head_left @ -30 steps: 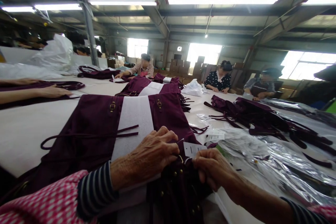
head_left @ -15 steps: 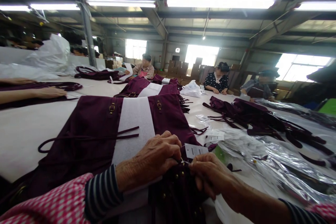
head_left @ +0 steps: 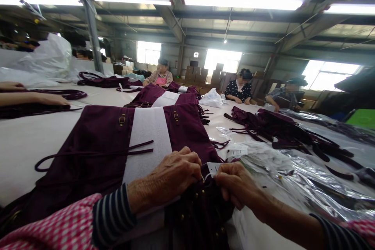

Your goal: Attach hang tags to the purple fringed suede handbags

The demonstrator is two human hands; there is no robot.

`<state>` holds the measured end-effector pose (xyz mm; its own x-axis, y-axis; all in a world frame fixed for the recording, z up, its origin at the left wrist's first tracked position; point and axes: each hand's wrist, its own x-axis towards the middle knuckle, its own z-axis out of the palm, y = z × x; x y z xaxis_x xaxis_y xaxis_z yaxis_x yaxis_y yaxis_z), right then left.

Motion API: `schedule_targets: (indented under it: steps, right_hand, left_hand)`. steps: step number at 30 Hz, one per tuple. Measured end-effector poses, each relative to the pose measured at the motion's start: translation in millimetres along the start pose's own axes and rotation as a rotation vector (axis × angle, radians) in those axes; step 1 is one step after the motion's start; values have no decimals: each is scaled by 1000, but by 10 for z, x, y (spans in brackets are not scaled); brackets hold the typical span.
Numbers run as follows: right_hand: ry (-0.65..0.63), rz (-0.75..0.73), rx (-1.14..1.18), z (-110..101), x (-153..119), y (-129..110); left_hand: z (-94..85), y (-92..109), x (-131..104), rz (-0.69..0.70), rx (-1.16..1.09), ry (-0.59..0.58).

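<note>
A dark purple bag (head_left: 96, 133) with small buckles and a white paper band (head_left: 149, 129) around it lies in front of me. My left hand (head_left: 172, 174) rests over its near right part, fingers curled and pinching the bag by a small gold fitting. My right hand (head_left: 238, 183) is closed just to the right, thumb and forefinger pinching a thin white tag string (head_left: 208, 175). Between the hands is a white hang tag (head_left: 213, 167), partly covered by my right fingers. Below them hangs dark, gold-studded material (head_left: 197, 207).
More banded purple bags (head_left: 164, 95) lie beyond, and others (head_left: 269, 125) at the right. Clear plastic bags (head_left: 316, 179) cover the table's right side. A co-worker's hands (head_left: 49, 98) rest on a purple piece at the left. Several people sit across the table (head_left: 17, 140).
My right hand has moved slightly right and up, drawing the white string into a loop and covering more of the tag. My left hand stays nearly where it was.
</note>
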<state>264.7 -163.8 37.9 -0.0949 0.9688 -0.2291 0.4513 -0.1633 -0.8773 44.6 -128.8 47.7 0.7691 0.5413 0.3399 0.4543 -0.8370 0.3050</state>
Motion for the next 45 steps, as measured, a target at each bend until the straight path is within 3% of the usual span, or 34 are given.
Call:
schedule_targets:
  steps: [5, 16, 22, 27, 35, 45]
  right_hand:
    - [38, -44, -59, 17, 56, 50]
    - [-97, 41, 144, 151, -169, -73]
    - [-33, 141, 241, 207, -239, -59]
    - [-127, 175, 288, 269, -226, -1]
    - [5, 144, 356, 239, -280, -3]
    - [-134, 185, 440, 330, -222, 44]
  left_hand:
    - [44, 2, -14, -49, 35, -6]
    - [-21, 57, -31, -78, -14, -10]
    - [9, 57, -60, -61, -45, 35]
    - [-16, 128, -83, -99, -70, 29]
    - [93, 172, -184, -236, -164, 52]
    - [141, 183, -273, -229, -170, 61]
